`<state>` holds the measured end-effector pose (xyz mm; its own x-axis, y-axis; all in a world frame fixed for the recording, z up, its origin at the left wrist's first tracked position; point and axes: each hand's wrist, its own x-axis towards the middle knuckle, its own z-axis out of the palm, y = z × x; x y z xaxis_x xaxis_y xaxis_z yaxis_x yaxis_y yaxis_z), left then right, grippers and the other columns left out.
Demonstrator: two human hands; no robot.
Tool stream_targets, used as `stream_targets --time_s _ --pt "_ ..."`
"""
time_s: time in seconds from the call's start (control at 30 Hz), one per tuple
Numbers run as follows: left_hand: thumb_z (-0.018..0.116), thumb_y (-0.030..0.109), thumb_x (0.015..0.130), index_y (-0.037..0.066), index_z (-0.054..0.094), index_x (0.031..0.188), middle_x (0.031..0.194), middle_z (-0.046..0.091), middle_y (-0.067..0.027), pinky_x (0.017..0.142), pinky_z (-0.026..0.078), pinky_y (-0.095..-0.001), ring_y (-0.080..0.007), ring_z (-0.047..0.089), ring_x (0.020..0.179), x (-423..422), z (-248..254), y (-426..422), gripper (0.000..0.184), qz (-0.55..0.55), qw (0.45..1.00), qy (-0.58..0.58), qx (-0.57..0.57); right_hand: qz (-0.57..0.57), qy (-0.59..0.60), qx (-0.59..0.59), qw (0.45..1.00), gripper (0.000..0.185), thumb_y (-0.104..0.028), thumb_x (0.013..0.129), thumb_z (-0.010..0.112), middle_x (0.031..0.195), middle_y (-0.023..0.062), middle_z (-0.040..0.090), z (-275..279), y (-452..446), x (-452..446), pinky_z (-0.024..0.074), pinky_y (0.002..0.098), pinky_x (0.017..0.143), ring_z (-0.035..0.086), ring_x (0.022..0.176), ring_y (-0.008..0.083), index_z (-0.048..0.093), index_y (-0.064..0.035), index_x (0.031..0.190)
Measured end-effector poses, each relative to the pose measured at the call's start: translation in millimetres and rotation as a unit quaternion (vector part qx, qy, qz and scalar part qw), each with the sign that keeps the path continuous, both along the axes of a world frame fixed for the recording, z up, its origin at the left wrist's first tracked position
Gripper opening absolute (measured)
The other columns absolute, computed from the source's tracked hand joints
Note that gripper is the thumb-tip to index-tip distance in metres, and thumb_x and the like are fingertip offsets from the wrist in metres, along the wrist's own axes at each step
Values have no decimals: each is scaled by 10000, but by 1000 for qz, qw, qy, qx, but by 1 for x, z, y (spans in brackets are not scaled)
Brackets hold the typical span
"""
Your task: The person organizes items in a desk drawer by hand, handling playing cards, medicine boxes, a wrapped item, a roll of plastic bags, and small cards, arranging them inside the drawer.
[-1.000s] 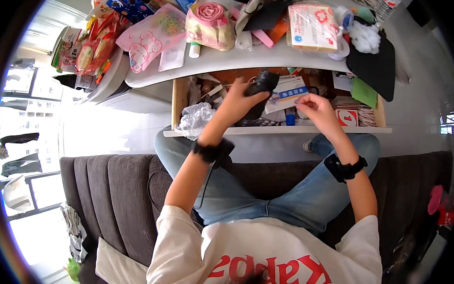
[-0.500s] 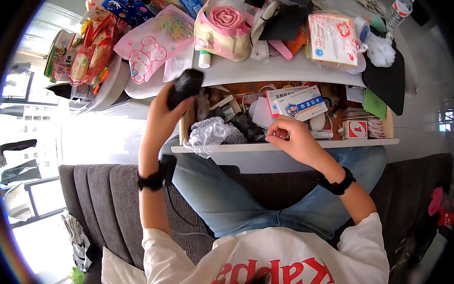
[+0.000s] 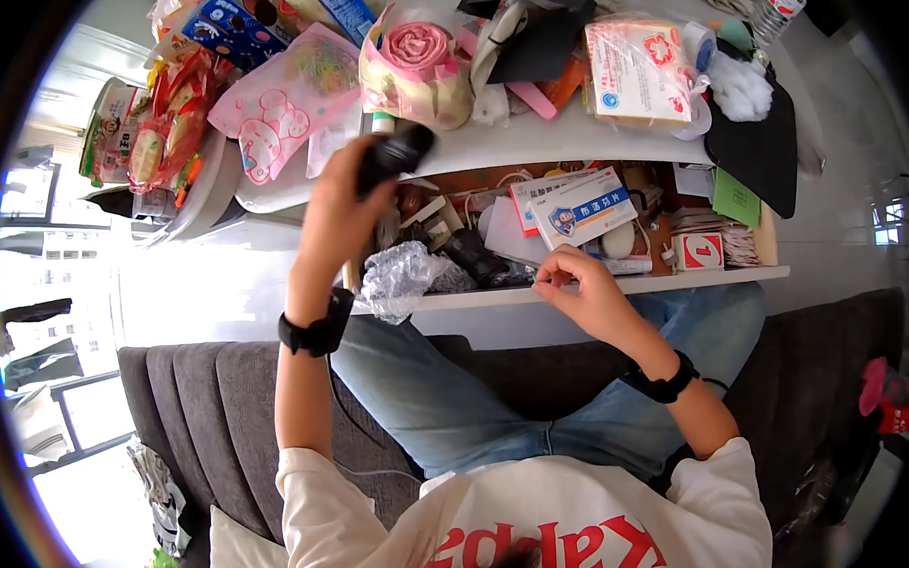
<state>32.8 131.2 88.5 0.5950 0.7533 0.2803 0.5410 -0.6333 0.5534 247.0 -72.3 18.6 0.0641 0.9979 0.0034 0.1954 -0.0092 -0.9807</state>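
My left hand [image 3: 338,210] is wrapped round a dark, blurred object [image 3: 394,158], held above the left end of the open drawer [image 3: 535,294]. My right hand [image 3: 573,283] is over the drawer's front edge, thumb and fingers pinched together; whatever they hold, if anything, is too small to name. Just beyond it lie a white and blue medicine box [image 3: 584,209] and a red and white box [image 3: 524,203]. Crumpled clear plastic [image 3: 398,279] sits at the drawer's left, beside black items [image 3: 474,257]. A red and white card box [image 3: 698,251] is at the right.
The desk [image 3: 490,148] above the drawer carries a pink pouch [image 3: 286,110], a wrapped pink roll [image 3: 417,65], a white tissue pack [image 3: 639,72], a black sheet [image 3: 755,153] and a water bottle [image 3: 780,7]. Snack bags [image 3: 173,114] stand at the left. A grey sofa [image 3: 218,402] is behind.
My left hand has lifted the dark object from the drawer and moved left, then slightly right. My right hand has moved left and nearer the drawer's front edge. The view has shifted a little.
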Motion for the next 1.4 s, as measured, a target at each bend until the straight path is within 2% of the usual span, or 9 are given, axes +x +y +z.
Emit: stream_targets --time_s 0.17,0.3,0.47,0.67,0.77,0.93,1.1,1.23,1.4 --pt "660 188 796 -13 465 1061 963 567 -92 772 429 -270 -152 534 854 -23 -7 60 385 105 962 -230 -105 -15 -3 10 1000 125 -35 752 652 848 73 509 -2 0 1 433 274 700 513 744 163 541 -5 801" --pt "677 168 774 -23 427 1112 956 552 -103 812 417 -279 -170 525 896 -16 -41 113 461 161 948 -272 -36 -42 -75 131 988 129 -46 726 670 1059 133 487 27 33 0 410 335 837 508 965 260 550 -33 771" --pt "661 115 725 -38 248 1330 1272 380 -220 986 318 -358 -310 410 1168 21 -48 104 748 224 940 -253 49 -116 -191 298 928 121 -77 657 704 1394 247 272 63 126 -18 277 455 1007 333 1228 417 586 -60 677" --pt "632 46 743 -44 244 1344 1332 339 -210 1040 220 -422 -335 326 1231 15 -36 73 720 191 935 -210 211 -203 -128 331 912 107 -107 625 726 1393 244 272 65 193 -42 222 456 1022 326 1225 406 628 -74 652" --pt "593 -2 752 -32 349 1284 1293 395 -185 1008 271 -400 -296 381 1186 16 -24 57 586 170 935 -202 237 -224 -128 359 897 86 -87 625 716 1268 186 416 61 204 -44 261 427 971 392 1149 352 644 -74 670" --pt "587 -20 742 19 270 1360 1313 374 -154 1014 291 -357 -255 391 1203 45 -15 55 695 -16 975 -218 40 -184 -122 337 915 117 -81 665 705 1193 136 450 54 207 -38 346 382 921 435 1105 319 644 -78 766" --pt "633 -2 731 24 150 1395 1327 365 -151 1008 323 -355 -234 383 1221 57 -15 65 821 -103 953 -254 -126 -78 83 285 952 83 -125 749 671 1374 151 332 44 195 -27 311 351 996 339 1271 274 662 -79 818" --pt "709 30 696 24 165 1388 1273 427 -148 1002 349 -337 -224 450 1169 74 -8 51 880 -70 937 -317 -133 41 200 205 957 99 -114 741 673 1381 134 326 55 186 -19 266 346 1023 318 1282 237 652 -62 822" --pt "739 55 663 25 242 1360 1291 399 -133 998 351 -334 -227 431 1179 58 -3 36 857 -17 956 -291 -42 56 165 249 953 61 -96 768 644 1332 115 383 58 164 -13 320 320 975 390 1213 196 619 -47 794"
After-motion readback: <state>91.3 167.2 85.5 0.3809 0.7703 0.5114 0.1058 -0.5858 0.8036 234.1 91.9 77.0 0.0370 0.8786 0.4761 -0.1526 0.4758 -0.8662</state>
